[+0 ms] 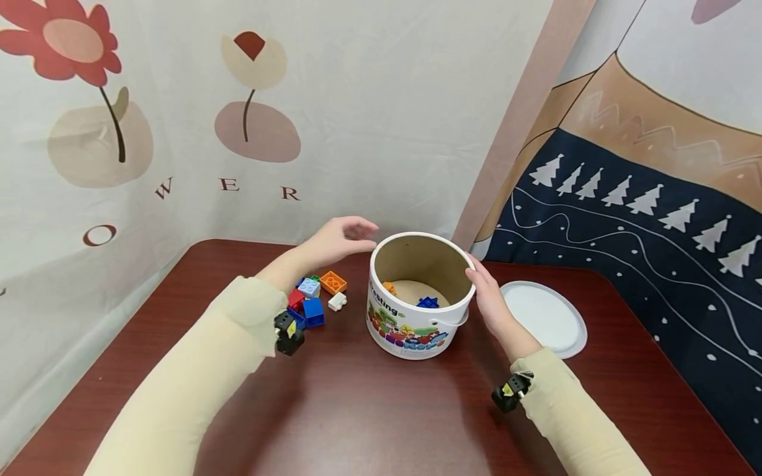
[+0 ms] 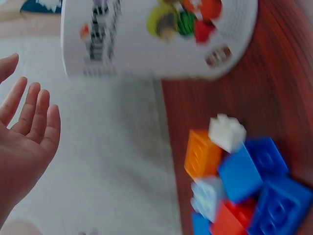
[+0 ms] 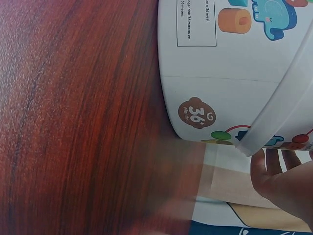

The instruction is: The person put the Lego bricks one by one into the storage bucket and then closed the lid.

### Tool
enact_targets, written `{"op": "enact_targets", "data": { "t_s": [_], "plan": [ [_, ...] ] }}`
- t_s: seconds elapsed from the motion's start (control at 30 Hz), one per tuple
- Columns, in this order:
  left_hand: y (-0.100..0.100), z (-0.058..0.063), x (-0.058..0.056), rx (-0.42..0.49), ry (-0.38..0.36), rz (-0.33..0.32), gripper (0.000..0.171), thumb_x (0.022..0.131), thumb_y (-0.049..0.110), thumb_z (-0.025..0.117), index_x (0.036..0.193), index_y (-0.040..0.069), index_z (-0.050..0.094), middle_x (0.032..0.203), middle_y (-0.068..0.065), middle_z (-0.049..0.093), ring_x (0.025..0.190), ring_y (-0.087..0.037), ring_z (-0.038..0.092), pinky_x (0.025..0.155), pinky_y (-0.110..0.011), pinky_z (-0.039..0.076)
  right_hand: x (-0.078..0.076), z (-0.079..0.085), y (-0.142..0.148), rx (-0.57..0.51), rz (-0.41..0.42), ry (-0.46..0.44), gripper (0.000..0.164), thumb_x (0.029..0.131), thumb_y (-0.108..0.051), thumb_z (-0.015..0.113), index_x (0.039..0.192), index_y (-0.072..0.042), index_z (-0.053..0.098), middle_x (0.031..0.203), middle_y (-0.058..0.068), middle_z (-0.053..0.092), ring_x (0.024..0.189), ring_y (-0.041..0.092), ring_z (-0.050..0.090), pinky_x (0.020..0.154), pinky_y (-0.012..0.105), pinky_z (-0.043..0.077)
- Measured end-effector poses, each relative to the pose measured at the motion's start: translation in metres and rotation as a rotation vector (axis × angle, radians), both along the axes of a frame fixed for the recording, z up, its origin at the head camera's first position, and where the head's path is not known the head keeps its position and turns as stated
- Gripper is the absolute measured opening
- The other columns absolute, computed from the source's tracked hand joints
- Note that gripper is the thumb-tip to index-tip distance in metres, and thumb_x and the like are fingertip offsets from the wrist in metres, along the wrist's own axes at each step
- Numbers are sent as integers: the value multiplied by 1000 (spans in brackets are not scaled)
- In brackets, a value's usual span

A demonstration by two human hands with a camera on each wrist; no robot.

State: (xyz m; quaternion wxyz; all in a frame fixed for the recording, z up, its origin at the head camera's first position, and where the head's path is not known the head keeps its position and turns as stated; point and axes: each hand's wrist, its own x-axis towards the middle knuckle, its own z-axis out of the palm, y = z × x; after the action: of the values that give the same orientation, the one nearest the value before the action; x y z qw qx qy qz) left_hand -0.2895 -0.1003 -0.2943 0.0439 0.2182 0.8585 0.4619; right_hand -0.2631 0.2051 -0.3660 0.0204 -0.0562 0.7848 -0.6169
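A white bucket [image 1: 411, 330] with colourful printed pictures stands upright on the table, its top uncovered. Inside lie a blue toy brick [image 1: 427, 303] and an orange brick [image 1: 389, 288]. My right hand [image 1: 493, 297] holds the bucket's right rim, thumb tip over the edge; in the right wrist view its other fingertips are partly hidden behind the bucket. Just off the left rim is my left hand [image 1: 335, 243], fingers relaxed and nothing in them. Below its wrist sits a pile of bricks: blue [image 1: 313, 312], red [image 1: 296, 299], light blue [image 1: 309, 287], orange [image 1: 333, 282] and white [image 1: 337, 301].
A round white lid [image 1: 544, 317] lies flat on the table to the right of the bucket, beyond the right forearm. The dark red-brown table [image 1: 357, 416] ends at a printed cloth backdrop [image 1: 381, 119]. A white handle [image 3: 279, 93] hangs against the bucket's side.
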Motion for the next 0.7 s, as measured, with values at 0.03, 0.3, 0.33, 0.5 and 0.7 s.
{"op": "enact_targets", "data": {
  "t_s": [0.03,0.3,0.33,0.5,0.7],
  "plan": [
    [-8,-4,-1,-6,-1,21,40,89,23,63,125,6,56,125,-15,59,115,-29,54,100,-45,44,0,0,0,-3,0,2,48,101,-21,28,148,-9,26,154,14,23,142,31,20,116,52,14],
    [-72,-41,-2,-50,-59,179,43,91,24,61,128,4,53,127,-20,56,116,-32,51,100,-48,42,-1,0,2,-1,3,3,48,101,-20,27,148,-8,25,155,14,22,143,30,18,116,50,14],
    [-79,-46,-1,-50,-65,199,44,91,24,61,128,3,52,128,-21,55,117,-33,51,100,-48,42,-2,0,2,2,2,1,48,101,-20,27,148,-9,25,155,13,21,143,30,18,116,51,14],
    [-108,-66,4,-51,-102,298,50,91,28,61,131,2,48,132,-25,50,119,-37,49,100,-49,43,-3,0,2,7,-7,-8,49,101,-22,28,148,-11,25,155,12,22,142,31,19,116,52,14],
    [-128,-92,8,-66,-155,331,55,93,29,57,137,0,41,138,-26,44,125,-41,43,103,-53,39,-4,-2,1,-9,2,7,48,101,-20,28,148,-8,26,154,14,23,142,31,19,116,52,13]
  ]
}}
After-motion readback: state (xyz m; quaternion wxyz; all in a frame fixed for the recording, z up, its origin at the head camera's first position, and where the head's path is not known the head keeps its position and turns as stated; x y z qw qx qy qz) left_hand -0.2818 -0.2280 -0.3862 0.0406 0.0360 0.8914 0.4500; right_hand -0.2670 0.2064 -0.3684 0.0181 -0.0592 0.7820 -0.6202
